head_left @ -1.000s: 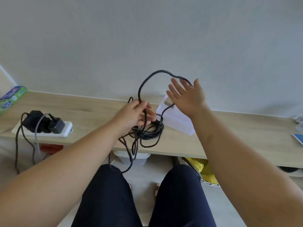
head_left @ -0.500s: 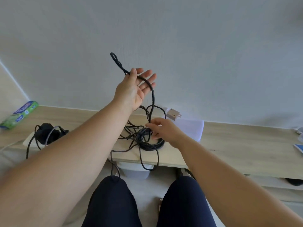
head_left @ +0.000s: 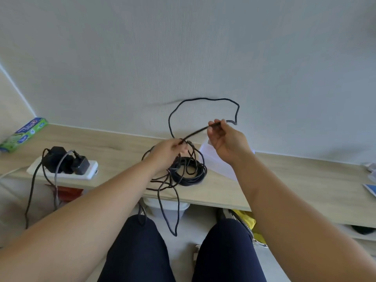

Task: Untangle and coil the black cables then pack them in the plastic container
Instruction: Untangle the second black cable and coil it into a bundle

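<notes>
One cable (head_left: 195, 134) between both hands (head_left: 169, 150) (head_left: 226, 140)

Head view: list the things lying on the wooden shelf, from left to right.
Green box → white power strip → black cables → plastic container → blue-edged item at the right edge.

Legible text: none. Green-and-blue cardboard carton (head_left: 22, 132), lying at the far left end of the pale wooden shelf (head_left: 301, 180): white lettering on blue patches along its top and side, too blurred and small to read.
</notes>
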Motion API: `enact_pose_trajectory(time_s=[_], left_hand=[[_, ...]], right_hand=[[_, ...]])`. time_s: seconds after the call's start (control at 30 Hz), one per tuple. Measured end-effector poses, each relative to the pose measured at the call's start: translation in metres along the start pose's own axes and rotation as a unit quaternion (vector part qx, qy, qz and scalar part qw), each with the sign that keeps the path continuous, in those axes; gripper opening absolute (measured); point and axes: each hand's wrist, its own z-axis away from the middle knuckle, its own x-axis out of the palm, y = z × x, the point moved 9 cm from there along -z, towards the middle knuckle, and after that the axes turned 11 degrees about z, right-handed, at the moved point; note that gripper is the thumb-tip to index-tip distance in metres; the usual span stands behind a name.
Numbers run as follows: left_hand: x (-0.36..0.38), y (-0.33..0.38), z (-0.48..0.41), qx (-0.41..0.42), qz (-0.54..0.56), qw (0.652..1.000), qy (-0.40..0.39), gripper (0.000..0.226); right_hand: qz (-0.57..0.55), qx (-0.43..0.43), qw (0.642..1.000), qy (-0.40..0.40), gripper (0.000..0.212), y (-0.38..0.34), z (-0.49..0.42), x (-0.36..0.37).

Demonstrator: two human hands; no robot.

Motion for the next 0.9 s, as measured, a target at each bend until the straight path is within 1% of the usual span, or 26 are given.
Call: enact_pose_trajectory(time_s=[0.03,0.07,0.1,0.13,0.17,0.2,0.23,0.27,0.3,0.33,0.4,0.43,0.47,0.5,0.53,0.6,0.67,0.73,0.77,0.8,0.83,0.87,0.9], left_hand=[[-0.012,0.006,-0.003,0.003,0.057,0.997,0.044,0.023],[-0.024,0.015,-0.006,0.009,0.121,0.99,0.079,0.021],[-0.034,0.025,-0.01,0.013,0.187,0.977,0.099,0.02],[-0.043,0.037,-0.014,0.015,0.255,0.961,0.104,0.02],[-0.049,0.049,-0.018,0.014,0.318,0.943,0.096,0.02],[-0.053,0.058,-0.02,0.011,0.357,0.93,0.085,0.021],[-0.055,0.065,-0.021,0.006,0.368,0.927,0.077,0.021],[-0.055,0.066,-0.022,0.0,0.365,0.928,0.077,0.021],[-0.055,0.065,-0.021,-0.01,0.367,0.926,0.083,0.021],[-0.056,0.061,-0.019,-0.023,0.38,0.92,0.095,0.021],[-0.055,0.046,-0.016,-0.053,0.432,0.892,0.12,0.022],[-0.051,0.039,-0.013,-0.074,0.453,0.88,0.123,0.023],[-0.042,0.032,-0.01,-0.102,0.46,0.875,0.111,0.024],[-0.029,0.029,-0.005,-0.131,0.449,0.88,0.085,0.026],[-0.012,0.028,0.0,-0.151,0.419,0.894,0.048,0.026],[0.013,0.031,0.01,-0.158,0.326,0.932,-0.006,0.027],[0.017,0.036,0.014,-0.144,0.243,0.959,0.003,0.033],[0.006,0.045,0.014,-0.123,0.15,0.981,0.019,0.035],[-0.001,0.052,0.013,-0.107,0.092,0.99,0.017,0.037],[-0.008,0.062,0.013,-0.082,0.029,0.996,0.012,0.039],[-0.012,0.074,0.014,-0.052,-0.02,0.998,0.002,0.041],[-0.015,0.088,0.016,-0.022,-0.049,0.998,-0.016,0.045],[-0.016,0.103,0.019,0.0,-0.052,0.998,-0.047,0.048]], right_hand=[[0.01,-0.003,1.0,-0.019,0.026,-0.001,0.0,0.002],[0.055,-0.003,0.998,-0.032,0.024,-0.001,0.0,0.003],[0.128,-0.002,0.991,-0.039,0.024,0.002,0.001,0.003],[0.219,0.001,0.975,-0.046,0.027,0.008,0.001,0.002],[0.31,0.007,0.949,-0.054,0.032,0.016,0.002,0.001],[0.383,0.011,0.921,-0.065,0.036,0.025,0.004,0.0],[0.43,0.013,0.899,-0.078,0.036,0.031,0.007,0.002],[0.449,0.017,0.889,-0.092,0.034,0.036,0.011,0.002],[0.447,0.023,0.888,-0.107,0.031,0.039,0.016,0.004],[0.426,0.03,0.896,-0.123,0.028,0.041,0.021,0.005],[0.377,0.029,0.914,-0.146,0.024,0.036,0.033,0.01],[0.375,0.015,0.915,-0.146,0.021,0.031,0.038,0.013],[0.39,-0.004,0.911,-0.137,0.019,0.027,0.041,0.014],[0.413,-0.026,0.902,-0.125,0.017,0.023,0.044,0.015],[0.438,-0.05,0.89,-0.112,0.015,0.019,0.046,0.016],[0.479,-0.08,0.869,-0.095,0.01,0.015,0.049,0.019],[0.532,-0.123,0.835,-0.072,0.007,0.009,0.051,0.018],[0.577,-0.206,0.79,-0.008,0.003,-0.012,0.051,0.013],[0.584,-0.253,0.771,0.029,0.007,-0.026,0.052,0.011],[0.594,-0.302,0.743,0.061,0.022,-0.042,0.055,0.013],[0.605,-0.35,0.71,0.081,0.041,-0.056,0.057,0.017],[0.624,-0.393,0.669,0.095,0.06,-0.068,0.058,0.025],[0.647,-0.416,0.63,0.105,0.075,-0.078,0.056,0.033]])
